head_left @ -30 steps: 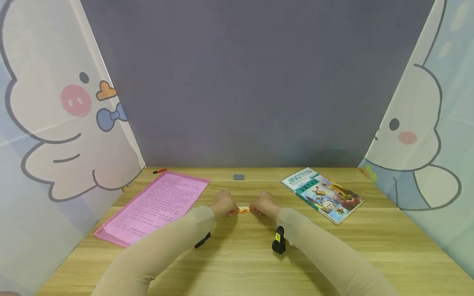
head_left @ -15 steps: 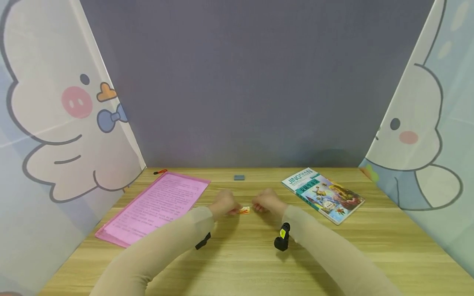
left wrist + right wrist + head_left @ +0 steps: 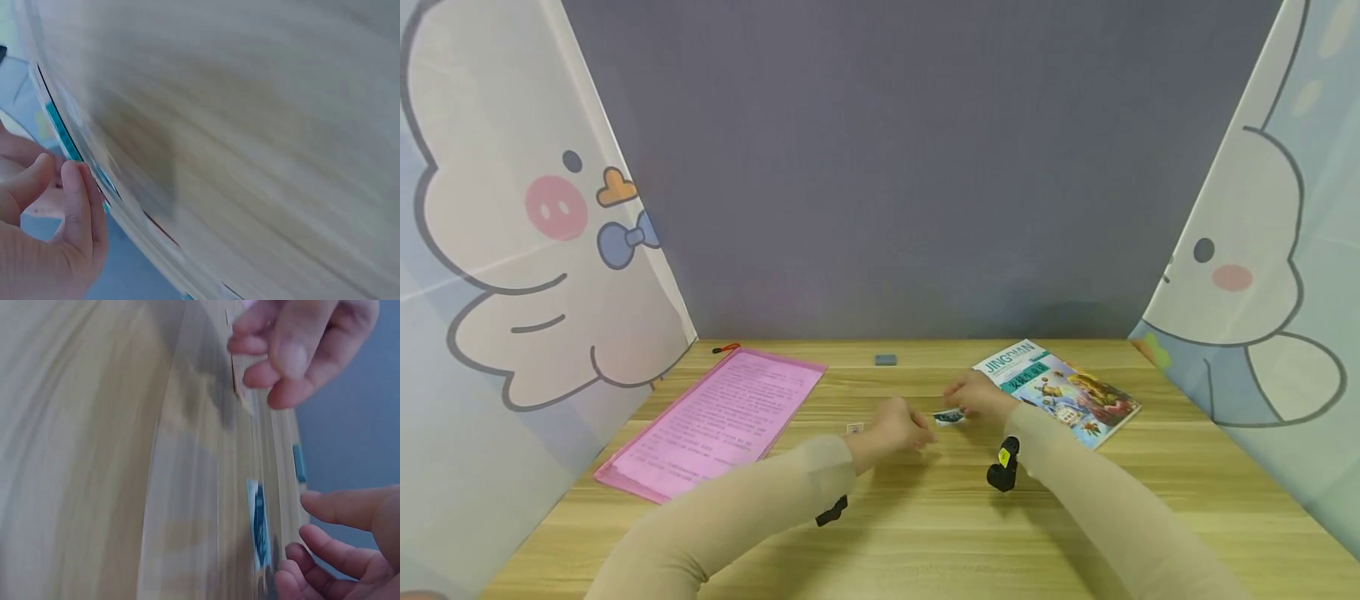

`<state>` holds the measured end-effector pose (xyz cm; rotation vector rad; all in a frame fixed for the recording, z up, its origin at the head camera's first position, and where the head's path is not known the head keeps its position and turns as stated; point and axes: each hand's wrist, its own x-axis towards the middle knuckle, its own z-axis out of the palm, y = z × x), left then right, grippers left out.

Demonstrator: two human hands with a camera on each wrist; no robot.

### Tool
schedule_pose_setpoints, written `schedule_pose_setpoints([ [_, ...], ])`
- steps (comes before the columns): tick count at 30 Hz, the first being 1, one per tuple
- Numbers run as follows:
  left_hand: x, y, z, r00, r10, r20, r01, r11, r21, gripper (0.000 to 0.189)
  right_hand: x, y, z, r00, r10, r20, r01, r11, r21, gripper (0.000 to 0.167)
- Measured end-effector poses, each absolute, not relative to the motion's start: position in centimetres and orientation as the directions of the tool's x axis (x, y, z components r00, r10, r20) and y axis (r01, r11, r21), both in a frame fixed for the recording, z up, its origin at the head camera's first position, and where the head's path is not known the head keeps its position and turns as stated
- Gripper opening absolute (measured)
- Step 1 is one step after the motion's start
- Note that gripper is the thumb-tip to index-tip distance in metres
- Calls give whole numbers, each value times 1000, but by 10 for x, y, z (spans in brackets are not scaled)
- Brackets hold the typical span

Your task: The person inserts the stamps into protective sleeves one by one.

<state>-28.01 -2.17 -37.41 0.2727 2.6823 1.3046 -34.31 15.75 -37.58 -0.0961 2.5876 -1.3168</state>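
A small flat card (image 3: 949,417) with a dark blue-green picture and pale edges lies on the wooden table (image 3: 910,517), just left of my right hand (image 3: 981,396). In the right wrist view the thumb and fingers of that hand stand apart beside the card (image 3: 258,525), gripping nothing. My left hand (image 3: 898,427) is over the table, left of this card, its fingers loosely bent and holding nothing. Behind the left wrist another small pale card (image 3: 855,428) lies partly in sight. Blur hides its print.
A pink zip folder (image 3: 715,417) with a printed sheet lies at the left. The picture book (image 3: 1075,396) is at the right, partly behind the right sleeve. Near the grey back wall (image 3: 910,183) sits a small blue-grey block (image 3: 885,360).
Both hands have moved right from around a small yellow-red card in the middle. The blue-green card now shows beside the right hand, and a pale card shows behind the left wrist.
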Motion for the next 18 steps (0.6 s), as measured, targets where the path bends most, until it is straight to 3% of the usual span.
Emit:
schedule_pose_setpoints([
  [11,-272,9,-385,-962,257,-90,75,565,821,23,-345,178,-382,-951,-234,-201,0,651,-759,32],
  [18,-273,18,-394,-970,232,-76,91,632,770,26,-343,177,-388,-958,-234,-168,-21,637,-771,33],
])
